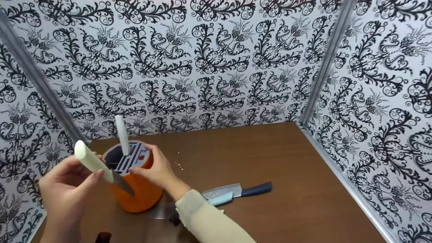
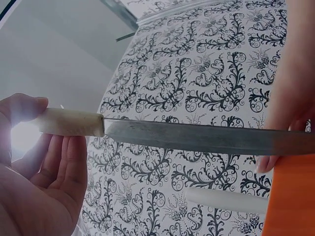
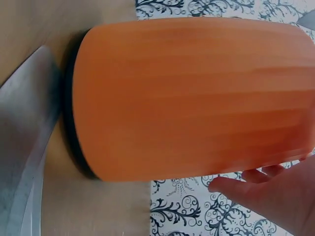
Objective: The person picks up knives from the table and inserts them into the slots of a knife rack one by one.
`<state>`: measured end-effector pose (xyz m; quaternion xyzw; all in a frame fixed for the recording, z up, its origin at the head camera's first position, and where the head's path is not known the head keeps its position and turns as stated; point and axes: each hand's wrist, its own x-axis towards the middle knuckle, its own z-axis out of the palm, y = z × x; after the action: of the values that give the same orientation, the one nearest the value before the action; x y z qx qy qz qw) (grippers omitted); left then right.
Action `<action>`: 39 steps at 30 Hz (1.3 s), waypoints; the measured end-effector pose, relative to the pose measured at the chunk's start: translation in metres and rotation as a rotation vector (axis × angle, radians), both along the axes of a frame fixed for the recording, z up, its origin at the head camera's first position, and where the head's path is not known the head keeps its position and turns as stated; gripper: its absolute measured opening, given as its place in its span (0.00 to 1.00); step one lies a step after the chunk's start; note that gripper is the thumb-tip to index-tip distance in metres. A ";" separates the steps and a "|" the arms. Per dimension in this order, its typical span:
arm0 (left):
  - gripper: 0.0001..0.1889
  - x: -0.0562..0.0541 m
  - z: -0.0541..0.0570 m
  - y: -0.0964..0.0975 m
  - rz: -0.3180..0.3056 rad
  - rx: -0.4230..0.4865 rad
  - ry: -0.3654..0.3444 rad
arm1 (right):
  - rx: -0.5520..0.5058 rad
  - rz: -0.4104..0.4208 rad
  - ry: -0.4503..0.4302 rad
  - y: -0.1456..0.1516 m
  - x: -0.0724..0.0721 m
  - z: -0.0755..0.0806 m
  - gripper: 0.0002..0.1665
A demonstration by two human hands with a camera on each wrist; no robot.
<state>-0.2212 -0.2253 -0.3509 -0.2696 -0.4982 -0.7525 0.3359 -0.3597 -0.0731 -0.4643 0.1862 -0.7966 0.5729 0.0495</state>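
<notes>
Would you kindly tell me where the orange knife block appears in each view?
Head: orange knife block, left of centre, lower half.
Left wrist: the block, lower right, cut off by the edge.
Right wrist: the block, large, across the middle to the right edge, base leftward.
Shared landmark: the scroll-patterned wall.

The head view is evenly lit, the patterned wall (image 1: 219, 67) bright and cool, the table (image 1: 270, 158) darker and warmer; fine detail looks soft. In the left wrist view, a round white glare bursts against the left hand (image 2: 54, 187), washing out the near end of the knife handle (image 2: 74, 123). The right wrist view is slightly blurred, the orange block (image 3: 197, 98) shaded deeper toward its lower right, with shadow hugging its base.
</notes>
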 end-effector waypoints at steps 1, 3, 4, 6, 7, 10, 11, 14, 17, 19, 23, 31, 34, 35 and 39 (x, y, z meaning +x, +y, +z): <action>0.22 0.001 0.000 0.000 -0.002 -0.001 -0.001 | -0.011 -0.004 -0.016 -0.002 0.000 0.000 0.51; 0.22 0.001 0.001 0.000 0.004 -0.005 0.005 | -0.030 0.000 -0.053 -0.004 -0.001 0.000 0.53; 0.22 0.001 0.002 0.000 0.005 -0.006 0.016 | -0.048 0.011 -0.067 -0.005 -0.001 0.000 0.54; 0.22 0.000 0.004 0.000 0.002 -0.009 0.042 | -0.107 0.049 -0.102 -0.005 -0.004 -0.005 0.55; 0.22 0.000 0.004 -0.001 0.004 -0.008 0.044 | -0.137 0.066 -0.115 -0.005 -0.005 -0.008 0.55; 0.22 0.000 0.007 0.000 0.009 0.004 0.049 | -0.220 0.094 -0.138 -0.004 -0.008 -0.019 0.54; 0.22 0.000 0.008 0.001 0.012 0.014 0.040 | -0.235 0.094 -0.143 -0.004 -0.009 -0.023 0.53; 0.23 0.001 0.012 0.005 0.026 0.051 0.021 | -0.235 0.062 -0.137 -0.004 -0.010 -0.030 0.53; 0.22 -0.001 0.017 0.006 0.048 0.081 0.021 | -0.227 0.043 -0.125 -0.003 -0.010 -0.033 0.52; 0.20 -0.004 0.021 0.005 0.066 0.091 0.040 | -0.214 0.034 -0.115 -0.003 -0.010 -0.033 0.52; 0.17 -0.013 0.031 0.004 0.120 0.116 0.076 | -0.209 0.028 -0.106 -0.003 -0.009 -0.032 0.50; 0.16 -0.029 0.045 0.001 0.228 0.162 0.082 | -0.200 -0.025 -0.060 -0.013 -0.005 -0.030 0.46; 0.15 -0.038 0.046 -0.003 0.230 0.108 0.078 | -0.196 -0.037 -0.058 -0.016 -0.003 -0.029 0.46; 0.15 -0.041 0.047 -0.005 0.221 0.089 0.076 | -0.195 -0.036 -0.057 -0.017 -0.002 -0.028 0.46; 0.14 -0.053 0.047 -0.009 0.209 0.016 0.027 | -0.187 -0.038 -0.060 -0.018 -0.001 -0.025 0.46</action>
<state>-0.2746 -0.2343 -0.3035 -0.2238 -0.5130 -0.7135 0.4215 -0.3606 -0.0915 -0.4896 0.1486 -0.7441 0.6491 0.0539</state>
